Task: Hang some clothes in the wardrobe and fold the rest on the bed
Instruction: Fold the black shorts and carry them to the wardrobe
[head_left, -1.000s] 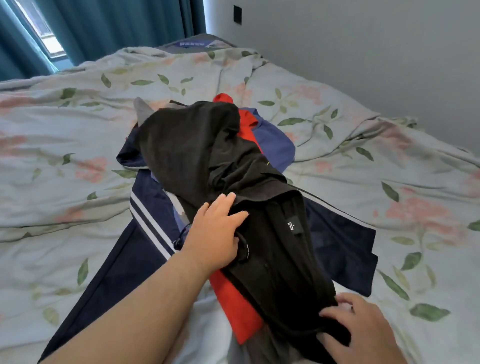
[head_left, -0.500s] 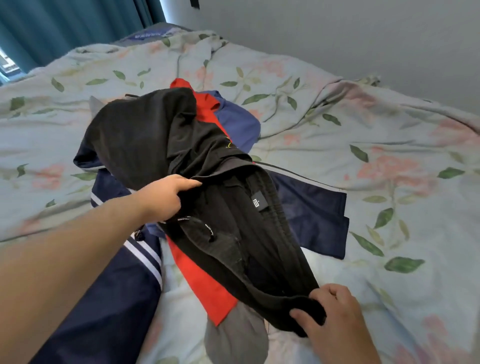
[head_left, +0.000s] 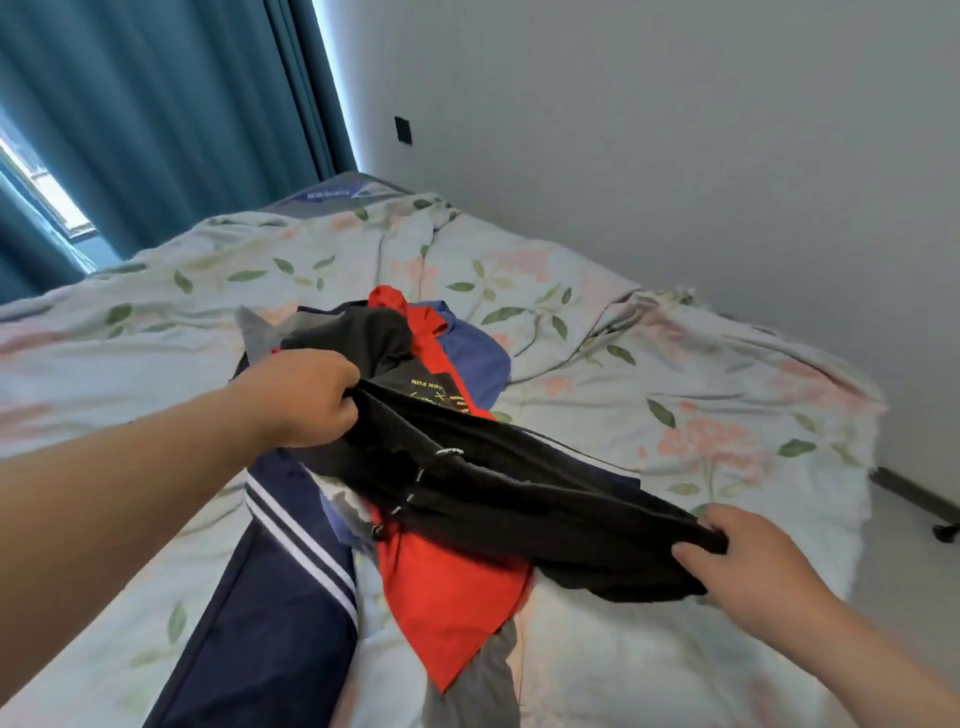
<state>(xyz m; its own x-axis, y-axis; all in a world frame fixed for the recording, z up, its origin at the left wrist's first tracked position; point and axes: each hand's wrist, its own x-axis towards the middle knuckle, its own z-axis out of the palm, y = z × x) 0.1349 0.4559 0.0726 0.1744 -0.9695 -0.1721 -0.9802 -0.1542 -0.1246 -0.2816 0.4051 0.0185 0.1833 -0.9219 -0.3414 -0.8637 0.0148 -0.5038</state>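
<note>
Black garment, dark and limp with small white lettering near its middle and a yellow print at its far end, hangs stretched between both hands above the heap of clothes on the bed. Nearest, the right hand pinches its lower right end, fingers curled around the bunched edge. The left hand grips the upper left end in a closed fist. Its long axis runs diagonally, from near right up to far left, sagging slightly between the grips. Below it lie a red garment spread toward the near edge, a grey piece beneath that, and navy trousers with white stripes at the left. Beyond, a blue garment sits bunched on the floral cover. Teal curtains and a pale wall stand behind the bed.
</note>
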